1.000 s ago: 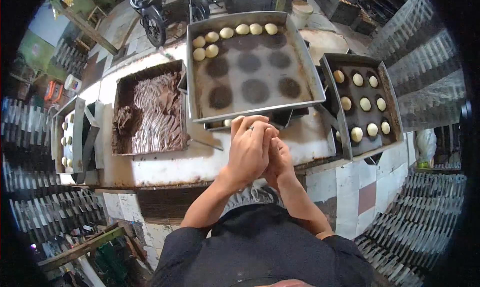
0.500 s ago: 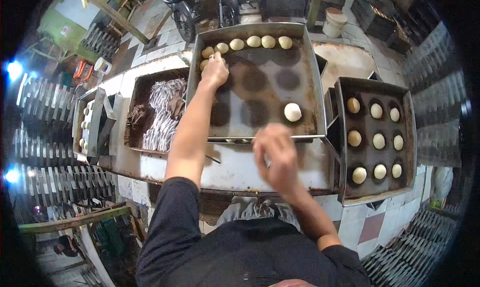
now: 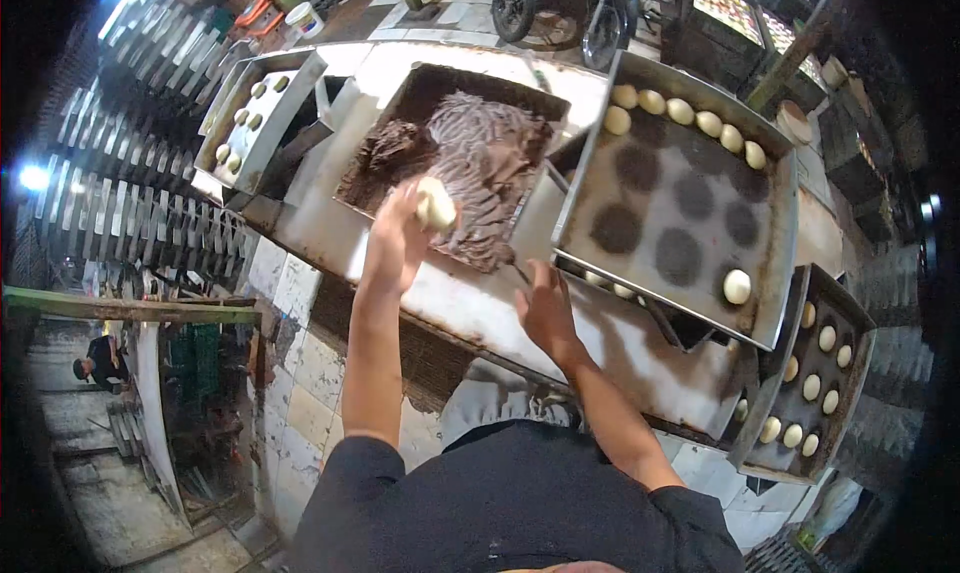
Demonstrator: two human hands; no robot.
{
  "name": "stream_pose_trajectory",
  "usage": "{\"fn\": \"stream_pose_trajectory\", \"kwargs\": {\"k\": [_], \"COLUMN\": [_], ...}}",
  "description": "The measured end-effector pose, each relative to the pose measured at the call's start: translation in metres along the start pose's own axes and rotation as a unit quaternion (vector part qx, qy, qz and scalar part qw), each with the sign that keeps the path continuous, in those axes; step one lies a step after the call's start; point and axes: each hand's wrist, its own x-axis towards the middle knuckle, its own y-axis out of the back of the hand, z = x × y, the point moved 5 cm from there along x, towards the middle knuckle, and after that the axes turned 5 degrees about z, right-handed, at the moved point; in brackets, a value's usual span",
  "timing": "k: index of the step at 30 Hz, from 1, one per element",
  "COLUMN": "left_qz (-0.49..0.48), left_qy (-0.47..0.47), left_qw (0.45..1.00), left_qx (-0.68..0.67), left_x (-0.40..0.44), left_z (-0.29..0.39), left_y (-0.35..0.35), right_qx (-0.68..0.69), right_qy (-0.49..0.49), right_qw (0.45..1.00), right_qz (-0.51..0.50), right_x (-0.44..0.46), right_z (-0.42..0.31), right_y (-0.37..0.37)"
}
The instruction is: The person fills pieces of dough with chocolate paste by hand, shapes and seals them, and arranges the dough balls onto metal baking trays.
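Observation:
My left hand (image 3: pixel 398 235) is closed around a pale dough ball (image 3: pixel 436 205), held above the near left part of a tray of brown, ridged paste (image 3: pixel 480 153). My right hand (image 3: pixel 548 311) is by the tray's near right corner, thumb and fingers apart. Beside its fingertips a thin dark handle (image 3: pixel 517 269) sticks out of the paste; I see no grip on it. To the right stands a large metal baking tray (image 3: pixel 665 308). Several dough balls (image 3: pixel 709 124) line its far side, and a single whiter dough ball (image 3: pixel 737 287) sits near its near right corner.
A smaller tray of spaced dough balls (image 3: pixel 812 386) stands at the far right. At the left is another tray with small dough pieces (image 3: pixel 255 121). Metal racks (image 3: pixel 150 133) are stacked beyond. Motorbikes (image 3: pixel 605 23) stand behind the white table (image 3: pixel 470 308).
My view has turned left. My left hand has come from the baking tray's far row to the paste tray, now with a dough ball. My right hand has moved from the baking tray's near edge towards the handle.

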Motion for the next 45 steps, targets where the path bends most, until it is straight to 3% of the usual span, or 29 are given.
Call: {"fn": "stream_pose_trajectory", "kwargs": {"k": [2, 3, 4, 6, 9, 11, 12, 14, 18, 20, 21, 22, 23, 24, 25, 26, 27, 28, 30, 31, 33, 37, 38, 40, 42, 44, 45], "left_qz": [0.022, 0.061, 0.067, 0.109, 0.093, 0.039, 0.033, -0.011, -0.016, -0.015, -0.021, -0.028, -0.038, -0.041, -0.037, -0.032, -0.034, -0.036, -0.082, -0.073, -0.065, 0.053, 0.058, -0.024, -0.063, -0.124, -0.144], "left_qy": [0.043, 0.043, 0.043, 0.116, 0.156, 0.204, 0.207, 0.168, 0.121, 0.131, 0.144, 0.157, 0.187, 0.203, 0.202, 0.201, 0.210, 0.221, 0.245, 0.272, 0.312, 0.227, 0.220, 0.197, 0.193, 0.130, 0.134], "left_qw": [0.997, 0.996, 0.997, 0.984, 0.977, 0.976, 0.976, 0.985, 0.992, 0.991, 0.989, 0.986, 0.981, 0.978, 0.977, 0.975, 0.975, 0.974, 0.966, 0.959, 0.930, 0.951, 0.953, 0.958, 0.958, 0.980, 0.976], "left_qx": [-0.062, -0.040, -0.020, -0.081, -0.111, -0.060, -0.063, -0.031, 0.036, 0.032, 0.038, 0.044, 0.034, 0.014, 0.055, 0.095, 0.060, 0.025, 0.029, -0.035, -0.184, -0.202, -0.201, -0.209, -0.205, -0.089, -0.093], "left_x": [-0.014, -0.031, -0.042, -0.057, -0.051, -0.034, -0.025, -0.005, 0.029, 0.038, 0.044, 0.049, 0.051, 0.053, 0.058, 0.064, 0.066, 0.066, 0.064, 0.059, 0.056, 0.052, 0.044, 0.020, -0.005, -0.047, -0.069], "left_z": [-0.031, -0.031, -0.033, -0.047, -0.056, -0.045, -0.034, -0.013, -0.019, -0.026, -0.041, -0.052, -0.058, -0.067, -0.084, -0.099, -0.104, -0.108, -0.113, -0.098, -0.096, -0.105, -0.101, -0.087, -0.094, -0.080, -0.082], "left_y": [0.093, 0.118, 0.141, 0.180, 0.198, 0.188, 0.185, 0.180, 0.211, 0.210, 0.207, 0.200, 0.186, 0.171, 0.162, 0.152, 0.136, 0.122, 0.104, 0.093, 0.088, 0.105, 0.103, 0.090, 0.080, 0.049, 0.036], "right_qx": [0.063, 0.090, 0.080, -0.025, -0.213, -0.276, -0.282, -0.341, -0.351, -0.324, -0.316, -0.318, -0.117, 0.090, 0.089, 0.273, 0.446, 0.450, 0.291, 0.286, 0.197, 0.046, 0.052, -0.057, 0.007, 0.151, 0.307], "right_qy": [-0.181, -0.220, -0.223, -0.140, -0.170, -0.114, -0.116, -0.217, -0.221, -0.231, -0.167, -0.170, -0.259, -0.334, -0.335, -0.378, -0.407, -0.366, -0.290, -0.294, -0.179, -0.199, -0.193, -0.188, -0.191, -0.188, -0.190], "right_qw": [0.981, 0.970, 0.970, 0.987, 0.961, 0.948, 0.946, 0.914, 0.910, 0.917, 0.934, 0.933, 0.959, 0.938, 0.938, 0.885, 0.796, 0.815, 0.909, 0.909, 0.950, 0.963, 0.964, 0.968, 0.973, 0.969, 0.932], "right_qz": [0.024, 0.044, 0.047, 0.077, 0.044, 0.108, 0.110, 0.029, -0.001, -0.008, -0.001, 0.000, -0.017, -0.031, -0.024, 0.001, 0.027, 0.024, 0.074, 0.080, 0.161, 0.179, 0.174, 0.158, 0.126, 0.050, 0.013], "right_x": [-0.002, -0.002, 0.006, 0.021, 0.103, 0.159, 0.179, 0.203, 0.201, 0.189, 0.178, 0.173, 0.165, 0.157, 0.154, 0.149, 0.140, 0.130, 0.118, 0.111, 0.100, 0.030, 0.022, 0.010, 0.006, 0.007, 0.002], "right_z": [0.014, 0.010, 0.004, -0.021, -0.037, -0.037, -0.038, -0.030, -0.023, -0.040, -0.015, -0.008, 0.001, 0.006, -0.013, -0.048, -0.071, -0.076, -0.080, -0.086, -0.108, -0.032, -0.013, 0.003, 0.009, -0.014, -0.029], "right_y": [-0.035, -0.041, -0.044, -0.041, -0.053, -0.055, -0.057, -0.060, -0.070, -0.074, -0.082, -0.086, -0.093, -0.102, -0.100, -0.101, -0.107, -0.109, -0.094, -0.089, -0.065, -0.050, -0.048, -0.039, -0.031, -0.014, -0.002]}}
